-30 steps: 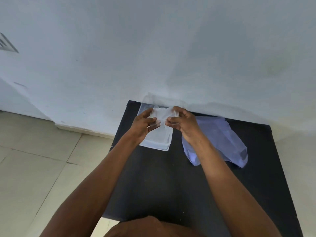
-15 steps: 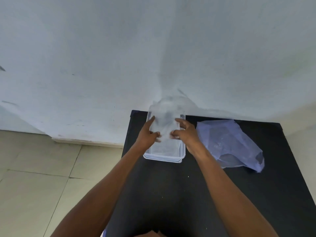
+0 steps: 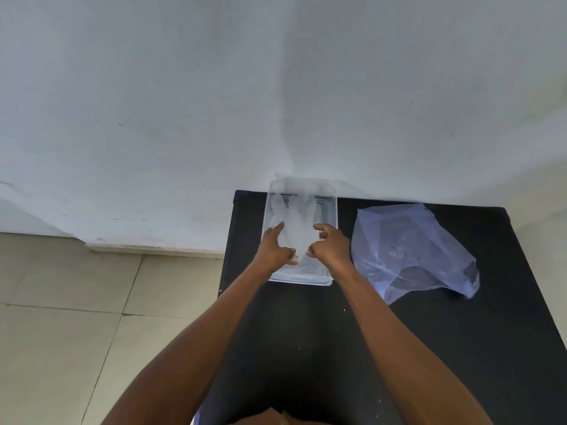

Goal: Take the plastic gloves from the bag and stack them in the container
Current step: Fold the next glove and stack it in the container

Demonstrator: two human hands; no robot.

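Bag (image 3: 411, 250) beside container (image 3: 302, 279).

Container (image 3: 332, 210) near rim partly behind hands; bag (image 3: 411, 250) contents indiscernible.

Black table (image 3: 429, 348), white wall (image 3: 184, 102), tiled floor (image 3: 76, 317)

Count, this moment: 2 hands, 1 container, 1 bag, 1 table.

My left hand (image 3: 274, 250) and my right hand (image 3: 332, 247), so two. One clear container (image 3: 302, 279). One bluish plastic bag (image 3: 411, 250). One black table (image 3: 322, 348). Plastic gloves (image 3: 296, 223) in the container: a translucent layer, overlapping, so I can't give a number for those.
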